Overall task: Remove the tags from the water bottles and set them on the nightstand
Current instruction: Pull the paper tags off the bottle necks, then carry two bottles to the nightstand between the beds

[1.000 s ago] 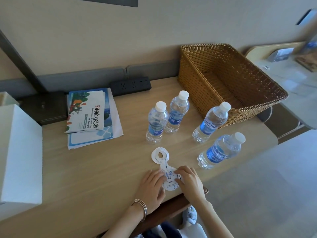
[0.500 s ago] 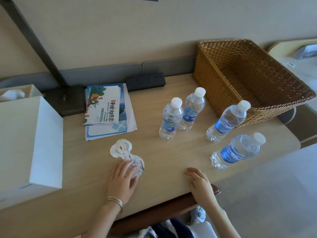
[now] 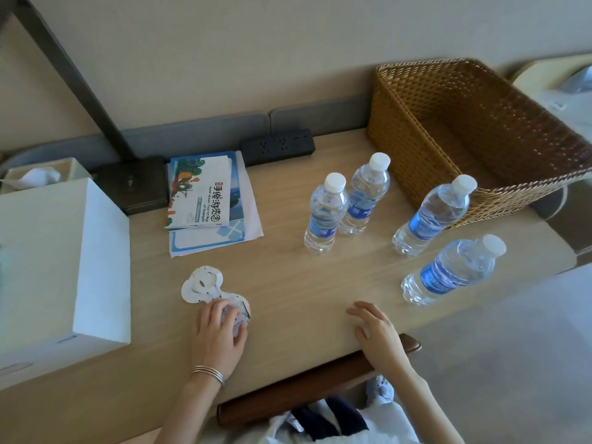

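- since a second ago the left fingers (image 3: 209, 310) are sliding the tags (image 3: 201, 285) leftward, lying relaxed on top, pressing, not pinching.
- right hand (image 3: 379, 331) is resting open on the bench (image 3: 288, 277), holding nothing.
- tags are lying flat near the bench's front edge, well apart from the bottles (image 3: 325, 216); light, even pressure is probably keeping the stack together.

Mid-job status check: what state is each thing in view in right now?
left hand: fingers resting on the tags.
right hand: open, holding nothing.
tags: off the bottles, lying flat, overlapping.
water bottles: four, upright, capped, untagged.
basket: upright, nothing visible inside.
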`<state>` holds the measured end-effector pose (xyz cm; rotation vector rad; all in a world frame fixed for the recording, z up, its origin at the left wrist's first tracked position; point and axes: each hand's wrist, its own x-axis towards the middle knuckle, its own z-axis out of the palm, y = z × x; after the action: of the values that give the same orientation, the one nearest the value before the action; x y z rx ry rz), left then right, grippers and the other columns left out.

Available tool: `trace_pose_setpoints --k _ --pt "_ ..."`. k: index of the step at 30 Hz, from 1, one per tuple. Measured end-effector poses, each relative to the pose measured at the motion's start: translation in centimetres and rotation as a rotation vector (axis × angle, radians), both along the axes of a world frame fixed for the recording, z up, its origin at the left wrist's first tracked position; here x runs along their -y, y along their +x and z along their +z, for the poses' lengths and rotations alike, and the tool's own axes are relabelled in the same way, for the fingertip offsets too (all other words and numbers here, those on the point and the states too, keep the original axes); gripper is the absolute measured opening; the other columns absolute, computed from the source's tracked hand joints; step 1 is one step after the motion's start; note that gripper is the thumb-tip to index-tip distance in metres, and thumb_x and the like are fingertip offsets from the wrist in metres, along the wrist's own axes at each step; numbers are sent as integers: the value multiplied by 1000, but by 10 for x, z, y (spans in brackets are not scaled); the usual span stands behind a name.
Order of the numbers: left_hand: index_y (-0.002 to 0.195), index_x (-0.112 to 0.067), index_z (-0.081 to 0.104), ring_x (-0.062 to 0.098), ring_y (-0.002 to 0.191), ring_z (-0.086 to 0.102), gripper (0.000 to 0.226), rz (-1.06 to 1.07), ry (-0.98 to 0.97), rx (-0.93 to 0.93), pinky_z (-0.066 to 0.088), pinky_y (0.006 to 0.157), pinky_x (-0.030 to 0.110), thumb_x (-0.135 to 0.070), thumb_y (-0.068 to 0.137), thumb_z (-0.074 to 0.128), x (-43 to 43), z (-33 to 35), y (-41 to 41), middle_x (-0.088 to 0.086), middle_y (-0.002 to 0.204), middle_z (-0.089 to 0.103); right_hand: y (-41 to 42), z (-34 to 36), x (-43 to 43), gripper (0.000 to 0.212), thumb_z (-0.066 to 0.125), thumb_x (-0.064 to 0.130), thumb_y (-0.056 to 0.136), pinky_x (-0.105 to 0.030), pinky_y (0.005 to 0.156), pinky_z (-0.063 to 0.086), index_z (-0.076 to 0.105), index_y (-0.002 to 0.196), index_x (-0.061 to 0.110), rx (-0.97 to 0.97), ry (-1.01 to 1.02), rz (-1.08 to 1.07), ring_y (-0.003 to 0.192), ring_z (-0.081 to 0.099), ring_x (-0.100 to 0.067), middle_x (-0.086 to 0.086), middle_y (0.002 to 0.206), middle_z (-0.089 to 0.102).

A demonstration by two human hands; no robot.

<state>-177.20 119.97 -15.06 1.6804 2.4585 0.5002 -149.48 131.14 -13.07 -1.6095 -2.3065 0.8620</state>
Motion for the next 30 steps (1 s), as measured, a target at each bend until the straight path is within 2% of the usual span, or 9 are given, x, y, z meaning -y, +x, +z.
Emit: trace_pose_setpoints --k 4,7,10,13,17,21,23,26,30 --pt "89 -13 68 33 105 57 36 -134 33 10 49 87 46 -32 81 39 -28 6 32 9 105 63 22 17 5 38 56 -6 81 -22 88 39 68 110 15 -86 18 -121 105 56 -21 4 122 57" --pt "103 -13 68 30 116 54 26 -381 85 24 49 91 47 -22 79 62 -54 1 72 8 118 62 42 30 10 34 58 -4 82 -24 80 43 68 107 17 -125 85 -228 93 59 -22 9 115 57" --pt "107 -14 68 28 116 55 45 -605 108 34 48 91 50 -17 63 79 -83 -2 113 7 122 62 58 42 11 31 59 -4 83 -13 82 41 68 105 16 -176 151 -307 95 58 -17 8 114 59" --pt "109 -17 68 27 115 58 49 -720 78 38 47 93 50 -18 62 79 -101 -6 142 4 123 62 70 51 8 27 61 -2 83 -21 87 42 68 104 15 -196 204 -350 98 57 -17 7 111 61" --pt "115 -22 65 26 119 54 40 -735 65 -39 37 102 46 -26 76 55 -102 -22 147 1 128 59 85 58 -2 26 63 1 83 -8 80 38 67 103 17 -205 258 -393 88 57 -15 10 105 59" --pt "118 -22 64 27 121 52 43 -737 84 -47 30 104 44 -27 78 47 -103 -28 147 1 130 57 96 61 -20 28 69 13 82 -25 77 47 60 109 16 -237 283 -548 74 54 -1 10 101 53" --pt "119 -22 63 26 122 51 43 -735 82 -36 29 105 43 -27 78 48 -103 -29 147 1 131 57 100 65 -33 42 73 16 78 -27 81 46 53 115 15 -315 281 -593 85 53 4 8 108 50" --pt "119 -22 63 25 124 47 43 -731 105 -27 28 107 43 -25 79 48 -103 -32 148 1 132 56 108 73 -56 66 77 12 74 -20 89 42 42 128 18 -410 238 -505 108 49 -3 8 124 48" --pt "118 -21 63 22 126 40 42 -712 148 -15 29 106 44 -23 79 47 -104 -35 150 1 131 56 113 78 -80 72 76 1 72 -10 88 43 38 129 26 -516 134 -332 108 54 -2 17 121 51"
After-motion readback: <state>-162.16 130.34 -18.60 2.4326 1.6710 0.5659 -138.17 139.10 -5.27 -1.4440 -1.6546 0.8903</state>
